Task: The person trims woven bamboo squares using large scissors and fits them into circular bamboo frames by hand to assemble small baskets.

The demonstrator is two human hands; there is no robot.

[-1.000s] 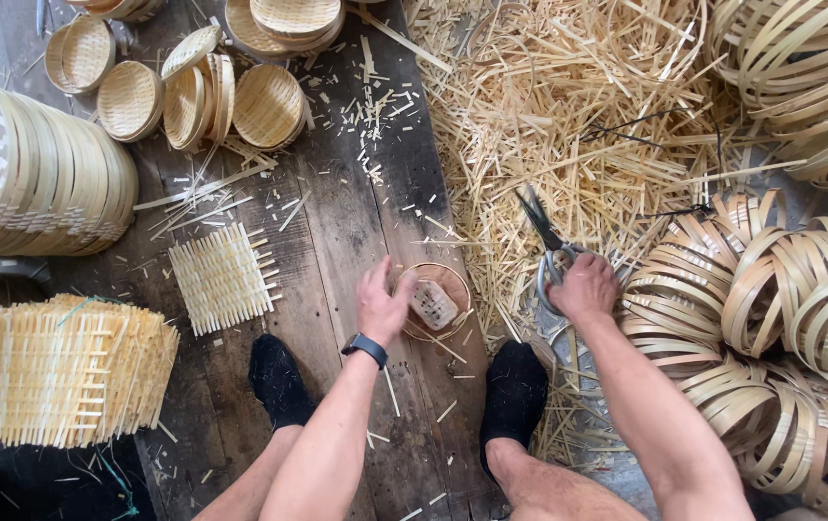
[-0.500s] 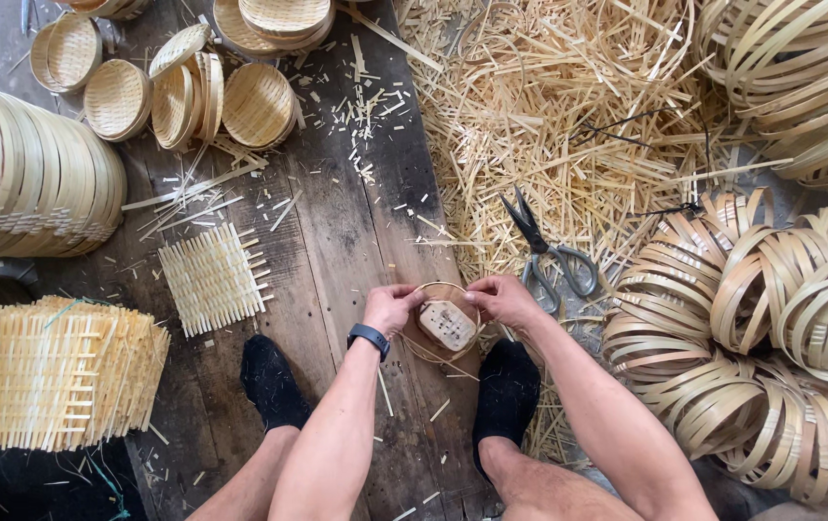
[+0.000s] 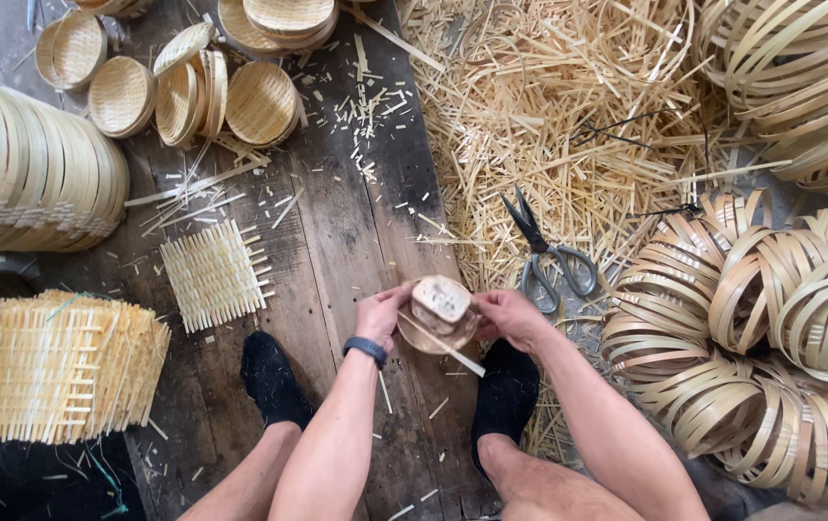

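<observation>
Both hands, left hand (image 3: 382, 315) and right hand (image 3: 503, 315), grip the small bamboo hoop (image 3: 438, 328); scissors (image 3: 551, 259) lie at two o'clock; keep pressure even.

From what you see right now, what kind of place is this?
Probably a small bamboo-weaving workshop. Coiled bamboo strip hoops, stacked woven lids and scissors on split-bamboo scraps surround both hands, left hand and right hand, holding a small round frame.

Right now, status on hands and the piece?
Both hands, left and right, grip small bamboo ring. Wood block on top. Scissors lie apart.
</observation>
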